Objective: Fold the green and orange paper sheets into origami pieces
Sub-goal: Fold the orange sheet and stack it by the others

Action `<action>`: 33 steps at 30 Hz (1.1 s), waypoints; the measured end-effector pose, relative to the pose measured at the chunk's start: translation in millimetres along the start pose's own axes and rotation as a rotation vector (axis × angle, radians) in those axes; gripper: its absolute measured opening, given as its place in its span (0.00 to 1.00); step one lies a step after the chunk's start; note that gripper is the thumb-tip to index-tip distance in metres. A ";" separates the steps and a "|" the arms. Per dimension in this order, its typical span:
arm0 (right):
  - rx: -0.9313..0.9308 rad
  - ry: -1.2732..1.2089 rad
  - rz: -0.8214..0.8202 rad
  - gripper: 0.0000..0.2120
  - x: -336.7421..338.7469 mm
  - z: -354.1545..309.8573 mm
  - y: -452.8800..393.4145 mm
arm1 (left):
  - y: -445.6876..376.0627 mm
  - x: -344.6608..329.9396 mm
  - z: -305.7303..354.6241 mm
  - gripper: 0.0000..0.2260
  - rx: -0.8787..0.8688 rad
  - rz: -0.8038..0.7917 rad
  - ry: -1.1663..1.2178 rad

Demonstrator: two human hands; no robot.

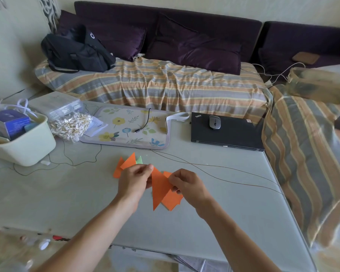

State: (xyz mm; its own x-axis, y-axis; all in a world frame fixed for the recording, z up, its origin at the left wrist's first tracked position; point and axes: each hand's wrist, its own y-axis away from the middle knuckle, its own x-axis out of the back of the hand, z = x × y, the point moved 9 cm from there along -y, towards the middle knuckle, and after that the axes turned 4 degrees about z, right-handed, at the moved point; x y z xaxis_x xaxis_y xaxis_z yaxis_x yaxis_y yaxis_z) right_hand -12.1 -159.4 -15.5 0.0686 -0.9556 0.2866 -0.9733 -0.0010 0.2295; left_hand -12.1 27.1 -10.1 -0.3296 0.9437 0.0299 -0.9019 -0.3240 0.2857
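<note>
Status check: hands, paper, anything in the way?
Left hand and right hand pinch orange piece above table. Folded pieces lie behind. Thin cable nearby, not blocking.

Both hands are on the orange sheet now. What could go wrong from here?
The orange sheet is pinched in mid-air by the left hand and right hand, so a crease could run crooked without the table under it. The thin wire beside it could snag a wrist. The folded pieces behind may get knocked.
</note>
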 end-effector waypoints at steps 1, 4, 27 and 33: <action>0.006 -0.019 -0.009 0.06 -1.3 -1.9 0.8 | 2.0 -3.6 0.4 0.07 -0.003 -0.034 -0.003; 0.048 -0.025 0.006 0.04 -1.5 -8.3 2.4 | 9.7 -18.5 -1.3 0.06 -0.005 -0.173 -0.044; 0.117 0.045 0.055 0.06 2.7 -10.3 1.5 | 16.3 -19.8 19.4 0.05 -0.334 -0.139 -0.444; 0.133 0.083 0.013 0.06 -1.9 -13.8 4.4 | 20.1 -25.2 21.9 0.09 -0.445 -0.140 -0.571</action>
State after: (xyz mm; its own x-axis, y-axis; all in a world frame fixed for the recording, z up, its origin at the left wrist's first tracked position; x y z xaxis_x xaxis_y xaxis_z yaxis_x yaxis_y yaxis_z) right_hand -13.5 -153.5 -2.2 0.0686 -0.9283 0.3655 -0.9942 -0.0333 0.1020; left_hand -15.8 -1.7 15.9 -0.1152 0.8268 0.5506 -0.9929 -0.0796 -0.0882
